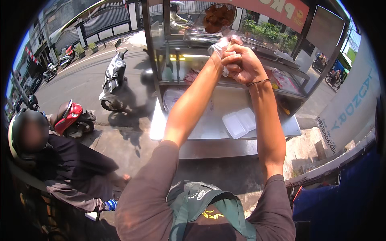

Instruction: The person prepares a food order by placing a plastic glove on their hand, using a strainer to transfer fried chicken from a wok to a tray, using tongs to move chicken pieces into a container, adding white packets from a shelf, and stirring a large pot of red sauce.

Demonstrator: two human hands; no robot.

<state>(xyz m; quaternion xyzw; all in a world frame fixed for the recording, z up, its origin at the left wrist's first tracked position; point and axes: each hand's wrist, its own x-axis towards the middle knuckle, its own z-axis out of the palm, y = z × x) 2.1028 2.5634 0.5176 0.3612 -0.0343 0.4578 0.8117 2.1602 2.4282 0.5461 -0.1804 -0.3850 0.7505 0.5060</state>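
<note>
Both of my arms reach forward and up before a glass-and-metal food cart (211,132). Clear plastic (217,47), looking like a thin disposable glove, covers my left hand (224,42). Much of that hand is hidden behind the right one, so its finger positions are unclear. Pressed against it, my right hand (241,61) has curled fingers that pinch the plastic. A dark band (258,82) circles the right wrist. Below the hands, an open white foam food box (239,123) lies on the metal counter. Beyond them, brown fried pieces (219,18) sit in a round container behind a metal tray (200,37).
A person in a helmet (75,165) sits at the left. A white scooter (114,79) and a red motorbike (72,117) stand by the road. Packed plastic bags (173,99) lie on the cart's lower level. A printed banner (346,111) hangs at the right.
</note>
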